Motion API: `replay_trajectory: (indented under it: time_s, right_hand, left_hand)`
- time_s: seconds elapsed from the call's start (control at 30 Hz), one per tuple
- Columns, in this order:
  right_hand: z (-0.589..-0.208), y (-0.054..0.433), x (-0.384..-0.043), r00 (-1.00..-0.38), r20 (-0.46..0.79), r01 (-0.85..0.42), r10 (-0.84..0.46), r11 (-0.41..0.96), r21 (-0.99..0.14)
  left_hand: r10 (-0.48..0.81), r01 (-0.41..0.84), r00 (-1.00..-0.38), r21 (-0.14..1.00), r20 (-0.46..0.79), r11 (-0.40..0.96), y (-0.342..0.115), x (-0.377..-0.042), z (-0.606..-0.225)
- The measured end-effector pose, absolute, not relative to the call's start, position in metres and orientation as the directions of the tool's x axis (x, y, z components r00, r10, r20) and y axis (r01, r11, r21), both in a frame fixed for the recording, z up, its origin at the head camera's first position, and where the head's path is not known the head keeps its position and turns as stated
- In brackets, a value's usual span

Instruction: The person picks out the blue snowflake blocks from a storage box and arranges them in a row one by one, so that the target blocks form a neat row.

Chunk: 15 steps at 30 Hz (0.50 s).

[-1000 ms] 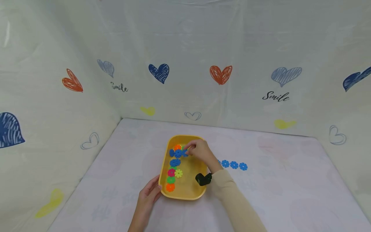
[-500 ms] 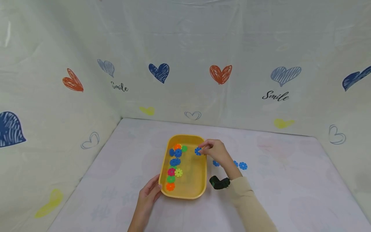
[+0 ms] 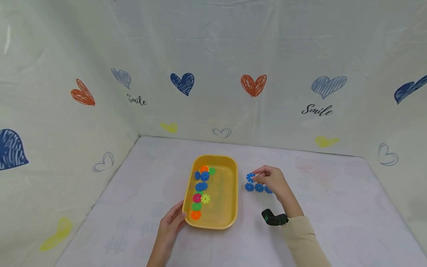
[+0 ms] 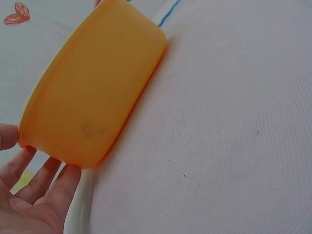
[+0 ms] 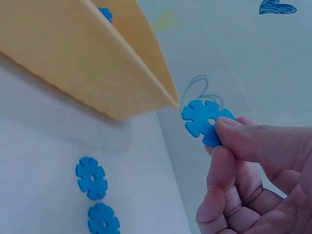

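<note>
My right hand (image 3: 272,180) is over the table to the right of the tray. Between thumb and fingers it pinches a blue notched plastic snowflake disc (image 5: 201,119) with a hole in its middle. Below that hand lies a row of similar blue discs (image 3: 249,187), partly hidden by the fingers. At the near left corner of the yellow tray (image 3: 213,224), my left hand (image 3: 171,223) grips the wall, with the thumb at the rim and the fingers against the outside. Blue discs (image 3: 205,176) and a pink disc (image 3: 197,198) lie along the tray's left side.
Also in the tray are orange discs (image 3: 196,215), green discs (image 3: 197,206) and a yellow disc (image 3: 205,199). A white sheet covers the table (image 3: 333,222). Behind it hangs a pale curtain (image 3: 213,55) printed with hearts. A black wrist camera (image 3: 274,217) sits by the right sleeve.
My right hand has lifted a blue disc from inside the tray and carried it right, over the rim, to above the row on the table. The left hand has stayed at the tray's corner.
</note>
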State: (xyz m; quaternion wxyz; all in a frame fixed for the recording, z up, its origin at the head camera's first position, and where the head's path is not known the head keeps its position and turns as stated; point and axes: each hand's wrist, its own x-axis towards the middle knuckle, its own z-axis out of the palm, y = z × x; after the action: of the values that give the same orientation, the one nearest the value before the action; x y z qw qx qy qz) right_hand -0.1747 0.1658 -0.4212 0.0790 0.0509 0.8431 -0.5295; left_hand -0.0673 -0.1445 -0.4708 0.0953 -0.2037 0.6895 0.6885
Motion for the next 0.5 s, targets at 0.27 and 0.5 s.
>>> replay_trajectory:
  time_s: [0.27,0.5]
  right_hand:
    - [-0.429,0.195,-0.165,-0.978,-0.201,0.208,0.064,0.444,-0.871]
    - [-0.458,0.229,-0.165,-0.974,-0.207,0.226,0.092,0.421,-0.878]
  left_hand:
    - [-0.147,-0.407,-0.901,0.913,-0.407,-0.03,-0.145,-0.067,-0.47]
    - [-0.144,-0.411,-0.9,0.911,-0.412,-0.034,-0.145,-0.066,-0.47]
